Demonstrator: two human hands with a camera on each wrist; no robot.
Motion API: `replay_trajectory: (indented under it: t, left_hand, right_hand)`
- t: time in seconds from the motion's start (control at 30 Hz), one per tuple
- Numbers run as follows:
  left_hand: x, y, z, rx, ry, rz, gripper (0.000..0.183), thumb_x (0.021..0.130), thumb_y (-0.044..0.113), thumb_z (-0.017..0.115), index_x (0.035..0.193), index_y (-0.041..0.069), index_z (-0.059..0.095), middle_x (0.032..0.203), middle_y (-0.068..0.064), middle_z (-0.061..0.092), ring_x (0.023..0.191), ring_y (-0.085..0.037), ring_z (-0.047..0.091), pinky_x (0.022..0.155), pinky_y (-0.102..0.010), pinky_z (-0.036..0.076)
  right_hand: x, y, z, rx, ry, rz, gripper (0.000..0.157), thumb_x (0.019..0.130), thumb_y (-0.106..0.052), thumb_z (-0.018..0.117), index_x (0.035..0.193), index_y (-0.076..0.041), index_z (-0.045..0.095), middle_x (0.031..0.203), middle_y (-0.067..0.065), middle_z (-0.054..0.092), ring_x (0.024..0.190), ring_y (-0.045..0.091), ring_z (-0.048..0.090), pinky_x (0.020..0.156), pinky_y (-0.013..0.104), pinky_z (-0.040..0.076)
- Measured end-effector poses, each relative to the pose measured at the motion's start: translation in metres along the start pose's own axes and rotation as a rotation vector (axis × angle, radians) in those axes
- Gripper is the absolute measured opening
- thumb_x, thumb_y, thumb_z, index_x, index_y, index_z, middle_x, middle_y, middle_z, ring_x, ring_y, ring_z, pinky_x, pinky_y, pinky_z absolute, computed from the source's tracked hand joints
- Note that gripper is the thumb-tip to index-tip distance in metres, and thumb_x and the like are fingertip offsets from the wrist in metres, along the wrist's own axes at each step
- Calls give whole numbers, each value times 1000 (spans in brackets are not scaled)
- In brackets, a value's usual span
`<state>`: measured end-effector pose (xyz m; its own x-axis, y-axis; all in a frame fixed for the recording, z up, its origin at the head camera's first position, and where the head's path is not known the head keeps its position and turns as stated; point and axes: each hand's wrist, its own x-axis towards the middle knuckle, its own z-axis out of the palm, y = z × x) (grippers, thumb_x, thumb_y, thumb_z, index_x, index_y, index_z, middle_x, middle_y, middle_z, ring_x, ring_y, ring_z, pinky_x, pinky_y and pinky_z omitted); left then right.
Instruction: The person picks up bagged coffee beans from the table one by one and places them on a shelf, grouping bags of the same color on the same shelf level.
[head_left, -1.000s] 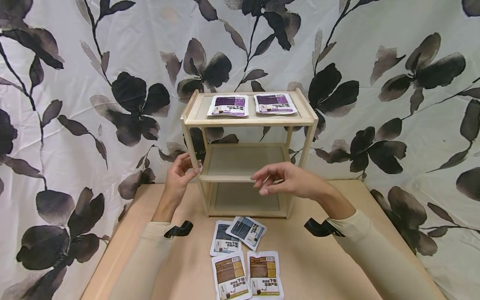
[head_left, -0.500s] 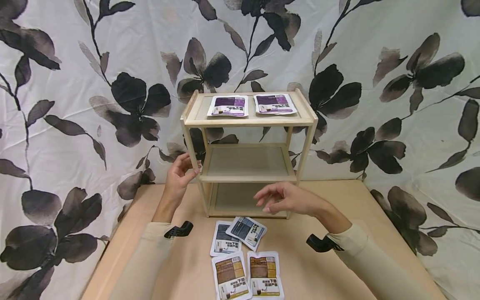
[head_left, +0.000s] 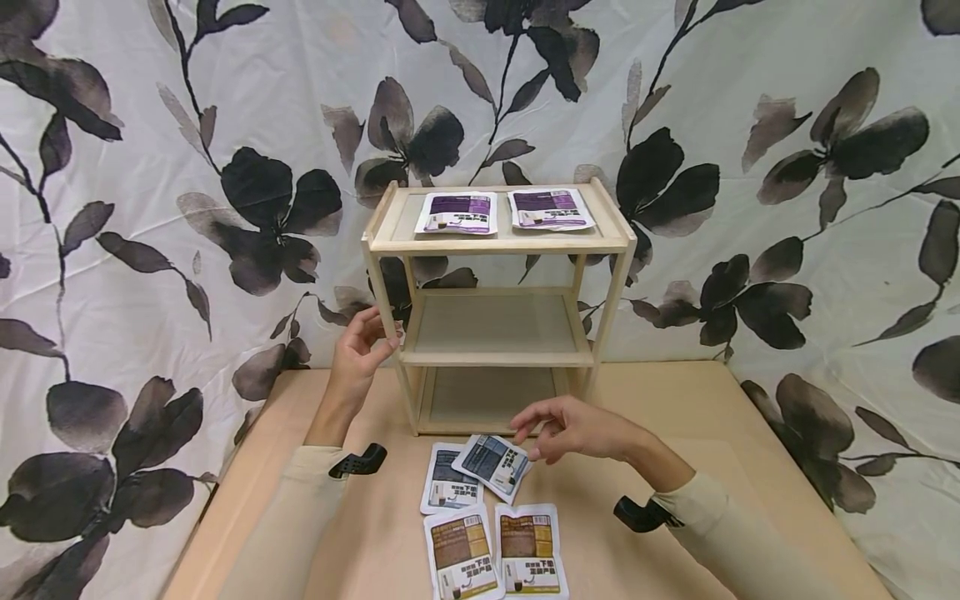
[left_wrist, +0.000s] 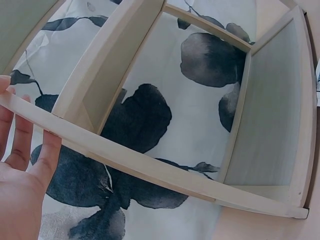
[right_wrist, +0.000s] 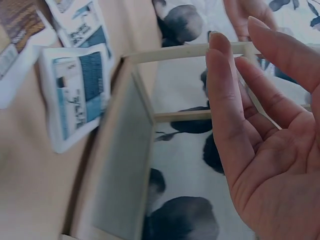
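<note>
A three-tier pale wooden shelf (head_left: 495, 247) stands on the table. My left hand (head_left: 356, 354) holds its left front post, with the thumb on one side and the fingers behind it in the left wrist view. My right hand (head_left: 581, 429) hovers by the lower tier, fingers loosely bent and apart, holding nothing. Its fingertips reach the right edge of a tilted white-and-blue sachet (head_left: 491, 465) in the head view. That sachet overlaps a second blue sachet (head_left: 442, 493). In the right wrist view, the nearer blue sachet (right_wrist: 77, 95) lies beside the shelf's base.
Two brown-and-white sachets (head_left: 528, 550) lie side by side at the table's near edge. Two purple sachets (head_left: 459, 213) rest on the shelf's top tier. Behind the table (head_left: 675, 400) hangs a floral cloth (head_left: 847, 250).
My right hand has come down from the middle tier to the blue sachets in front of the shelf. The left hand has stayed on the post.
</note>
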<state>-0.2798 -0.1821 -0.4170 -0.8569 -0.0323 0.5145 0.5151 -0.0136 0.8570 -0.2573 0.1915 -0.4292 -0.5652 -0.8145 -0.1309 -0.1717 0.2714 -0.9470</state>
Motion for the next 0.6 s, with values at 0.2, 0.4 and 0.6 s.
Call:
replay_trajectory:
  t: [0.2,0.4,0.6]
  left_hand:
    - [-1,0,0,11,5,-17,48,94,-7,63,139,-4,49,115,0,65,112,-29,56,94,-27,47]
    - [-1,0,0,19,6,-16,47,93,-6,64,138,-1,51,117,-10,64,111,-23,57,95,-30,46]
    - [-1,-1,1,0,11,-22,49,93,-9,64,138,-8,47,115,-3,66,110,-24,57,96,-32,46]
  right_hand:
    - [0,22,12,14,-2,20,45,91,-7,73,135,-2,60,124,15,66,87,22,68,78,35,58]
    - [0,43,25,32,-14,19,46,93,-8,72,135,3,57,124,17,65,80,16,64,73,32,58]
    - [-3,61,36,59,4,25,41,93,-3,71,132,2,60,128,24,60,74,11,60,72,30,58]
